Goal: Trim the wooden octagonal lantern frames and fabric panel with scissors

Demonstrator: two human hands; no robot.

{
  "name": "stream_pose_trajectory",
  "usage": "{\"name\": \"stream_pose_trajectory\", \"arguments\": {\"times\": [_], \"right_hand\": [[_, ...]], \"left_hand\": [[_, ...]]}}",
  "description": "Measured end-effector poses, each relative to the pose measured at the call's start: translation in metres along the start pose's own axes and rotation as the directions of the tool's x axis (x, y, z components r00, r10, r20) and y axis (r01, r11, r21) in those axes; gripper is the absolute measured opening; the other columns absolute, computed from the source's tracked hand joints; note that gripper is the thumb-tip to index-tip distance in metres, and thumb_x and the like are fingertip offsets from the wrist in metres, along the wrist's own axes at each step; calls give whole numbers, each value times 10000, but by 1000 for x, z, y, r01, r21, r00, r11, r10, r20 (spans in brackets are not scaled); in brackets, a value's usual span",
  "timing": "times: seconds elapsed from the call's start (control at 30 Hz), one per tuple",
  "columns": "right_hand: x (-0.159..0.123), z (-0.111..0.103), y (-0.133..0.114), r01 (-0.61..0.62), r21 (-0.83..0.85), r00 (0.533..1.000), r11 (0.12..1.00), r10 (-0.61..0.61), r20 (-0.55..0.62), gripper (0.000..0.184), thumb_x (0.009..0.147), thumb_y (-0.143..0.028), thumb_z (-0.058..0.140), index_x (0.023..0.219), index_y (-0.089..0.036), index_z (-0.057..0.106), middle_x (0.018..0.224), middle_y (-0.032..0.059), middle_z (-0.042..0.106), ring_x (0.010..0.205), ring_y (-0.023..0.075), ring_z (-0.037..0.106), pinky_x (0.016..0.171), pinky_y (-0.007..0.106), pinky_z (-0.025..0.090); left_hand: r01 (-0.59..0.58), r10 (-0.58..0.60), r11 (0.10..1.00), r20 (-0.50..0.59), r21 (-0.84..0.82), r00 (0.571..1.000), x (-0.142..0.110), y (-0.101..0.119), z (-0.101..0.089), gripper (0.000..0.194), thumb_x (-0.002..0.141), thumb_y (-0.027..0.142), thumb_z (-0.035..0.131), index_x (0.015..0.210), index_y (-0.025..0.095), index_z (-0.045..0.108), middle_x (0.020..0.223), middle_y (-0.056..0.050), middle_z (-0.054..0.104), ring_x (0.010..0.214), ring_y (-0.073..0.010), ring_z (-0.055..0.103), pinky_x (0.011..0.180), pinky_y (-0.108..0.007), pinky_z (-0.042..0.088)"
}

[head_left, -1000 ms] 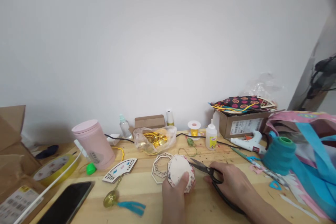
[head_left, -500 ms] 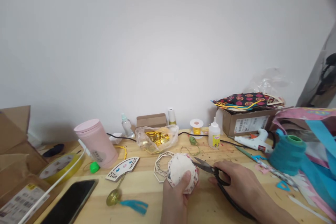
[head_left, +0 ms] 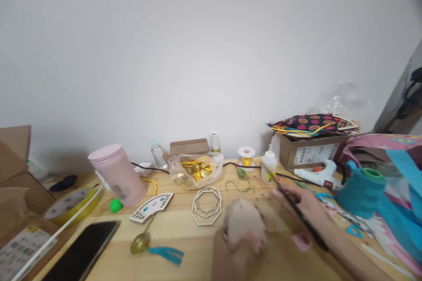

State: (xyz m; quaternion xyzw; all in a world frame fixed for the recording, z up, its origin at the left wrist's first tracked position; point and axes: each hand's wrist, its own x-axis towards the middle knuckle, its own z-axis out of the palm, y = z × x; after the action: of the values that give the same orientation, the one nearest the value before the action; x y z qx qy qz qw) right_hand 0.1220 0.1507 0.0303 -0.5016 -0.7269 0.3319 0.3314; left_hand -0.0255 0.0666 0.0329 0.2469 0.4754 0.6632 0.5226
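My left hand [head_left: 245,252] is closed on a roundish white piece with a flowery printed edge [head_left: 245,224], thumb across its pale face; both are smeared by motion. To the right, my right hand [head_left: 305,204] grips black-handled scissors [head_left: 301,215], seen nearly edge-on and blurred, apart from the white piece. A wooden octagonal frame with lattice cut-outs [head_left: 207,206] lies flat just beyond my left hand. Left of that are a fan-shaped wooden piece [head_left: 151,207], a gold bell-like ball [head_left: 140,243] and a blue tassel [head_left: 166,254].
Behind my hands stand a glue bottle [head_left: 269,167], a spool of yellow thread [head_left: 246,156] and a bag of gold trinkets [head_left: 198,171]. A glue gun [head_left: 321,174] and teal thread cone [head_left: 361,193] sit right. A phone [head_left: 82,250] and pink tumbler [head_left: 117,174] are left.
The white piece and my left hand have moved right and nearer me, uncovering the octagonal frame. The scissors have swung away from the piece, their blades no longer pointing at it.
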Motion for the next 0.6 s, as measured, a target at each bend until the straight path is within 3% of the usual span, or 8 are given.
{"name": "stream_pose_trajectory", "arguments": {"times": [0.07, 0.17, 0.23, 0.37, 0.5, 0.6], "right_hand": [[1, -4, 4, -17, 73, 999, 997, 21, -50, 290, 747, -417, 453, 702, -174, 604, 654, 21, 627, 631, 199, 572, 528, 257, 411], [-3, 0, 5, 53, 85, 998, 995, -57, 38, 199, 692, -371, 560, 716, -177, 597, 608, -4, 595, 591, 181, 555, 516, 252, 412], [-7, 5, -1, 81, 185, 992, 979, -96, 78, 188, 662, -322, 603, 787, -181, 594, 647, -8, 608, 607, 175, 570, 540, 251, 437], [-16, 10, -16, 83, 397, 985, 914, -137, 109, 239, 677, -272, 599, 901, -192, 574, 815, 22, 645, 754, 183, 607, 662, 260, 479], [-20, 9, -17, 99, 398, 986, 912, -143, 83, 205, 701, -269, 575, 890, -194, 547, 758, 18, 636, 686, 170, 601, 617, 260, 485], [-19, 9, -11, 132, 322, 987, 938, -155, 48, 196, 736, -288, 536, 906, -194, 517, 651, -7, 589, 584, 147, 563, 534, 243, 462]], "left_hand": [[-3, 0, 999, 68, 34, 998, -4, -4, 3, 372, 458, 265, 753, 755, 60, 663, 655, -143, 690, 563, -239, 627, 466, -283, 502], [5, -5, 1000, -6, -9, 1000, -1, -5, 3, 483, 471, 274, 749, 897, 94, 611, 758, -126, 692, 659, -263, 629, 504, -328, 520], [17, -19, 998, -48, -56, 999, 4, -5, 1, 519, 486, 255, 745, 950, 103, 568, 786, -121, 689, 692, -267, 629, 519, -338, 522], [40, -42, 996, -24, -85, 999, 11, -10, -3, 530, 490, 244, 749, 966, 110, 558, 854, -137, 683, 746, -289, 629, 554, -348, 522], [64, -64, 998, -42, 7, 997, 11, -15, -2, 527, 463, 259, 766, 938, 96, 604, 840, -150, 689, 744, -293, 629, 567, -350, 518], [51, -51, 998, 11, 36, 999, 11, -13, 1, 443, 473, 267, 760, 861, 85, 644, 806, -146, 698, 721, -281, 633, 581, -352, 515]]}}
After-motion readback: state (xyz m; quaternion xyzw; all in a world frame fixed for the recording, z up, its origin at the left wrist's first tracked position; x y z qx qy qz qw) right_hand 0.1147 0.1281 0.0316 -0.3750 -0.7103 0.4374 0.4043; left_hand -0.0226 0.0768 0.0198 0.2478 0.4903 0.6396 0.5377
